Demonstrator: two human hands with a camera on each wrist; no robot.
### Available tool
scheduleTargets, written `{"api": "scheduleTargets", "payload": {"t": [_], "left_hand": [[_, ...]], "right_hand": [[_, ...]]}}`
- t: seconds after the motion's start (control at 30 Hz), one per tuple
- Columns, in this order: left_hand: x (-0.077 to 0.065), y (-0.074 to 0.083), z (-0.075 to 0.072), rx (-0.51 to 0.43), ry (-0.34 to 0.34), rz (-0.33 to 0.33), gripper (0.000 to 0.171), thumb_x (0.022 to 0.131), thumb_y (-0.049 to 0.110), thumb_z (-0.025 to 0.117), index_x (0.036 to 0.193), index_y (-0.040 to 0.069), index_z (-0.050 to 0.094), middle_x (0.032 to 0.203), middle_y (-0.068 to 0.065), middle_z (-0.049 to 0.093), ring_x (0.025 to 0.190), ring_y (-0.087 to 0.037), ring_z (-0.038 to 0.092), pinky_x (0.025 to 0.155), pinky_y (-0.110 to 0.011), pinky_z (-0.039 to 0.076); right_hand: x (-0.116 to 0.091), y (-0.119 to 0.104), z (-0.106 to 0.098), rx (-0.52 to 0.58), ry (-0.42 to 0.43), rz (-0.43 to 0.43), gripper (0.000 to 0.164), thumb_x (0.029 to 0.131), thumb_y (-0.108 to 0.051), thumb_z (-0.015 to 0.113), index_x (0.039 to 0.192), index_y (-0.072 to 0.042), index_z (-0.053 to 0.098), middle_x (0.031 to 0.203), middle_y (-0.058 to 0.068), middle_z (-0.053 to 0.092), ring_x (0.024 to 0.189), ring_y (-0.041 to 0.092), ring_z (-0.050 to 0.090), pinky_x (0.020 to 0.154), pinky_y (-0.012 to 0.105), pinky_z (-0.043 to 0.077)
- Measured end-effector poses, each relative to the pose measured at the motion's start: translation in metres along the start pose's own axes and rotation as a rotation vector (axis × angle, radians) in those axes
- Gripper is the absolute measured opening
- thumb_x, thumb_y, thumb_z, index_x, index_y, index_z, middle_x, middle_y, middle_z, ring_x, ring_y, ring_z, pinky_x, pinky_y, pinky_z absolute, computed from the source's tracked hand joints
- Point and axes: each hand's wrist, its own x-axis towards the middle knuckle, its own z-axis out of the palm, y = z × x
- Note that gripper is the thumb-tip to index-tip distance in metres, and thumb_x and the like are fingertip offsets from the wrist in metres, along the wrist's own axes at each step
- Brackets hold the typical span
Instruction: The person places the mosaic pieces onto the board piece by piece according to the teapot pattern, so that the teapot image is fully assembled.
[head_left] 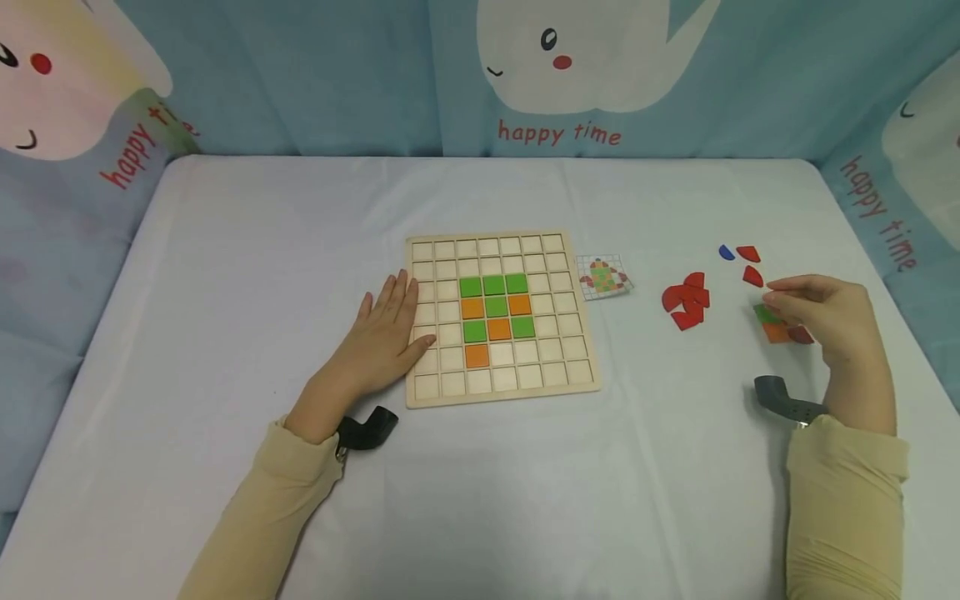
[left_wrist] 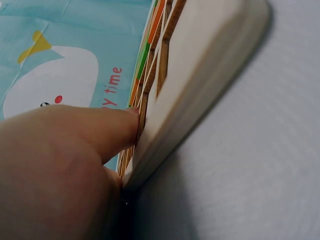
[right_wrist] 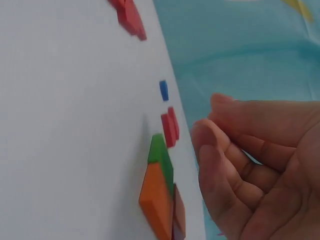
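My left hand [head_left: 382,337] lies flat over the left edge of a wooden grid board [head_left: 551,354], fingers spread and thumb on its cells. Green square tiles [head_left: 494,285] and orange square tiles [head_left: 477,356] fill part of the grid. On the right, my right hand [head_left: 828,312] hovers, loosely bent, over a loose green tile [head_left: 767,314], an orange tile [head_left: 777,333] and a dark red piece [head_left: 800,335]. In the right wrist view its thumb and fingertips come close together, and nothing shows between them. Just beyond the fingertips lies a red quarter-round piece [head_left: 753,276].
A small printed pattern card [head_left: 603,277] lies against the board's right side. Several red pieces [head_left: 686,300] are heaped between card and right hand. Farther back lie a blue piece [head_left: 727,252] and another red piece [head_left: 748,253]. Blue printed curtains [head_left: 360,83] surround the white table [head_left: 262,225].
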Motion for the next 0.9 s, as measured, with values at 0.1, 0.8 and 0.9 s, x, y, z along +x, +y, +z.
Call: {"api": "scheduleTargets", "payload": {"t": [0.1,0.8,0.9], "left_hand": [[0.000,0.000,0.000,0.001,-0.001,-0.002,0.077,0.100,0.037,0.041,0.148,-0.005,-0.002,0.155,-0.020,-0.011,0.142,-0.031,-0.012,0.111,-0.052,-0.004],[-0.001,0.001,-0.002,-0.011,0.004,0.004,0.076,0.100,0.035,0.041,0.148,-0.006,0.000,0.155,-0.021,-0.010,0.142,-0.033,-0.010,0.111,-0.054,-0.003],[-0.001,0.001,-0.001,-0.011,0.003,0.003,0.076,0.100,0.036,0.041,0.148,-0.006,0.000,0.155,-0.021,-0.011,0.142,-0.033,-0.011,0.111,-0.053,-0.004]], "right_hand": [[0.003,0.006,-0.001,-0.042,0.004,0.037,0.042,0.086,-0.046,0.064,0.110,-0.012,0.061,0.076,-0.026,0.052,0.069,-0.001,0.055,0.060,0.017,0.048],[0.008,0.017,0.003,-0.218,-0.027,0.087,0.057,0.089,-0.044,0.060,0.124,0.001,0.056,0.111,0.017,0.055,0.087,0.024,0.050,0.057,0.022,0.042],[0.008,0.015,0.003,-0.226,-0.040,0.063,0.057,0.089,-0.043,0.061,0.124,0.002,0.055,0.108,0.017,0.057,0.090,0.027,0.048,0.062,0.027,0.041]]}}
